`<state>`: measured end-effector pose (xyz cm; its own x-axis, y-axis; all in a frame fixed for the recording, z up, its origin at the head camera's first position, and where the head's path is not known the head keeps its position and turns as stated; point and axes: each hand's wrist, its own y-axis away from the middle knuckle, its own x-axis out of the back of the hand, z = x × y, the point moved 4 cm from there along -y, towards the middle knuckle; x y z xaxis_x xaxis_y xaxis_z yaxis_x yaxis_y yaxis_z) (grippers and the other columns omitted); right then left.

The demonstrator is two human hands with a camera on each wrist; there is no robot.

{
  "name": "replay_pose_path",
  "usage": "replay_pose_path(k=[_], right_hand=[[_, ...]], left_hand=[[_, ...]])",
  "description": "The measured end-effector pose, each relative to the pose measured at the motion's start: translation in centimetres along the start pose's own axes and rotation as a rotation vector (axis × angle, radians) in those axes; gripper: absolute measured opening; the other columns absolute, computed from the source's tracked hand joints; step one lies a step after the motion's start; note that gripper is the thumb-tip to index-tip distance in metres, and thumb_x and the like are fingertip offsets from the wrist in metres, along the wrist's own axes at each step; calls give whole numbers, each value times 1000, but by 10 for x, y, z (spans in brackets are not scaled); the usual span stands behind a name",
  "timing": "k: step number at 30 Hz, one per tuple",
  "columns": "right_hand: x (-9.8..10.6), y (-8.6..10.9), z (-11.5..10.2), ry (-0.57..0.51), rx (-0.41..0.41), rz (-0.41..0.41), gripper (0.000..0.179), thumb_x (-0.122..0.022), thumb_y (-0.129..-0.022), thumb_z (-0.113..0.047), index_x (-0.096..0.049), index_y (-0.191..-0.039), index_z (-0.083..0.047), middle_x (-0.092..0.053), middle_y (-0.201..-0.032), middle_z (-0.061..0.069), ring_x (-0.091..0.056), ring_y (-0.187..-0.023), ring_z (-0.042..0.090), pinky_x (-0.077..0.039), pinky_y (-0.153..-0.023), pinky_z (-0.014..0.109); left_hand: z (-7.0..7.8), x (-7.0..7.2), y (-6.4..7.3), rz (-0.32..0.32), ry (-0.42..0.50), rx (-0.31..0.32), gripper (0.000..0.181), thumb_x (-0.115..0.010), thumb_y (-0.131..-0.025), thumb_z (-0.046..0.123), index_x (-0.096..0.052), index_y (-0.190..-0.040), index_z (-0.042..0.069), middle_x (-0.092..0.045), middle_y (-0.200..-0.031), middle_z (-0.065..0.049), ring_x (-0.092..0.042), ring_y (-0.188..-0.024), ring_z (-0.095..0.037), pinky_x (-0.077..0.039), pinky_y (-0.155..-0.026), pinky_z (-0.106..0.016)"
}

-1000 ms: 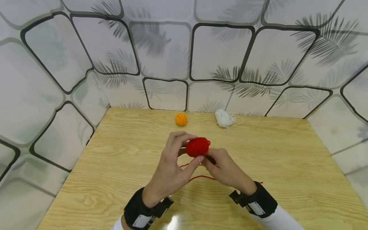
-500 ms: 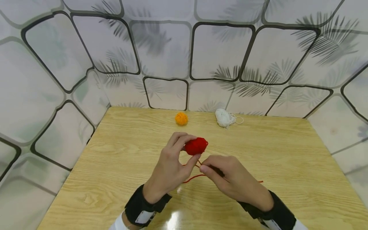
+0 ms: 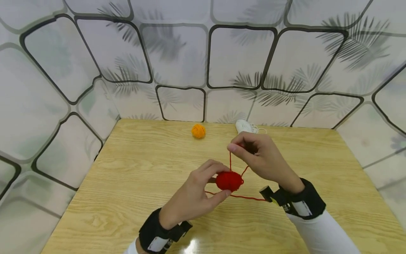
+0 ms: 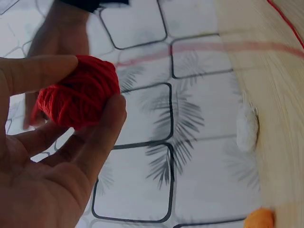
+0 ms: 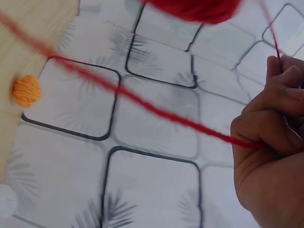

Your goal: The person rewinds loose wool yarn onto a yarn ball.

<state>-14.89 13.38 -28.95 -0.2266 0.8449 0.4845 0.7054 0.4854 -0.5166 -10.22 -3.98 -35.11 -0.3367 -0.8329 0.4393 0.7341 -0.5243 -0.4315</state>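
Note:
A red ball of yarn [image 3: 229, 181] sits between the thumb and fingers of my left hand [image 3: 198, 192], above the table. In the left wrist view its wound strands [image 4: 83, 95] show clearly. My right hand [image 3: 264, 155] is above and to the right of the ball, pinching the red strand [image 3: 230, 161] that rises from it. In the right wrist view, another length of strand [image 5: 161, 113] runs into the curled fingers of that hand. More red yarn [image 3: 248, 198] trails below the ball toward the right wrist.
An orange yarn ball [image 3: 198, 131] lies near the back edge of the wooden table [image 3: 142, 155]. Behind my right hand is a white yarn ball [image 3: 243, 126], partly hidden, with loose loops. A patterned backdrop [image 3: 180, 102] rises behind the table.
My right hand has moved up and away from the ball, drawing the strand upward. My left hand has shifted right and down with the red yarn ball.

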Motion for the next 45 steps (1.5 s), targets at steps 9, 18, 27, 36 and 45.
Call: replay_pose_path(k=[9,18,27,36,45], right_hand=[[-12,1,52,-98,-161,2,8,-65,-99,-5,-70,-93,-8,-49,-72,2,-39,-54,16,-32,-47,28],[-48,26,66,-163,-252,-108,11,-62,-99,1,-72,-101,-3,-65,-81,2,-54,-63,15,-51,-57,27],[-60,51,41,-25,-183,-228,16,-57,-105,-10,-67,-94,-15,-43,-67,-13,-37,-55,1,-33,-48,20],[-23,45,-3,-71,-10,-160,19,-66,-95,6,-68,-100,-13,-49,-69,-5,-40,-53,6,-33,-43,22],[2,20,9,-75,-55,-67,9,-66,-97,0,-67,-95,-9,-47,-71,-1,-39,-53,13,-33,-44,30]], left_hand=[[3,4,5,89,303,27,48,-77,-87,-1,-56,-129,7,-60,-125,-8,-61,-114,-23,-59,-86,-36],[7,14,1,199,242,-40,70,-73,-89,-5,-44,-150,11,-58,-125,-12,-60,-113,-27,-58,-87,-38],[1,26,-3,314,-90,-73,43,-74,-93,7,-60,-133,6,-56,-125,-8,-61,-111,-19,-58,-85,-31],[-23,14,-6,109,-141,172,40,-75,-92,9,-60,-128,5,-59,-118,-4,-61,-101,-14,-57,-81,-27],[-22,-13,-2,-244,86,197,40,-73,-94,8,-58,-132,9,-62,-121,0,-62,-107,-9,-54,-88,-23]])
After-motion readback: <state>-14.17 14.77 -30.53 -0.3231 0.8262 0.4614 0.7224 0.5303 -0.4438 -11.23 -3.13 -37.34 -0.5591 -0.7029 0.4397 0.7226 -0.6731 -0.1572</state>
